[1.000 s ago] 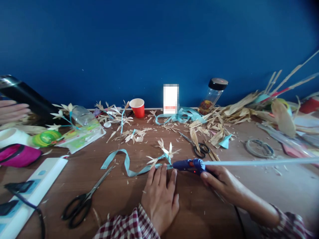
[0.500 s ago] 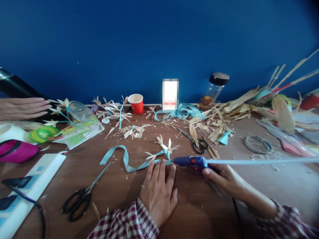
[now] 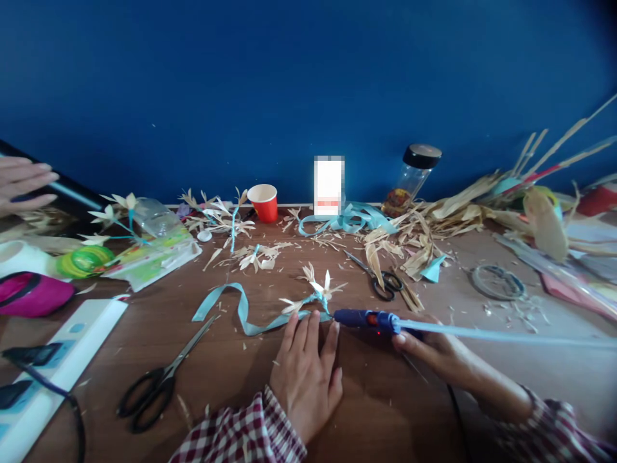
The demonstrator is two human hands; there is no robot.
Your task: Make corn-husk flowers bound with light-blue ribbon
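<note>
My left hand (image 3: 308, 363) lies flat on the brown table, fingers stretched out, its fingertips on the end of a light blue ribbon (image 3: 245, 315). Just beyond the fingers is a corn-husk flower (image 3: 321, 289) with its stem wrapped in blue. My right hand (image 3: 436, 350) is closed around a blue hot glue gun (image 3: 366, 318) with a small red light lit. The gun points left, its nozzle tip at the ribbon's end beside my left fingers. A long clear glue stick (image 3: 486, 334) sticks out of its back to the right.
Black-handled scissors (image 3: 161, 379) lie left of my left hand, a second pair (image 3: 380, 280) farther back. At left are a power strip (image 3: 72, 360) and another person's hand (image 3: 24, 183). A red paper cup (image 3: 264, 204), jar (image 3: 412, 180) and corn husks (image 3: 448, 206) line the wall.
The glue gun has tilted a little, and the rear end of its glue stick has dropped. The other person's hand has moved left. My left hand has stayed in place.
</note>
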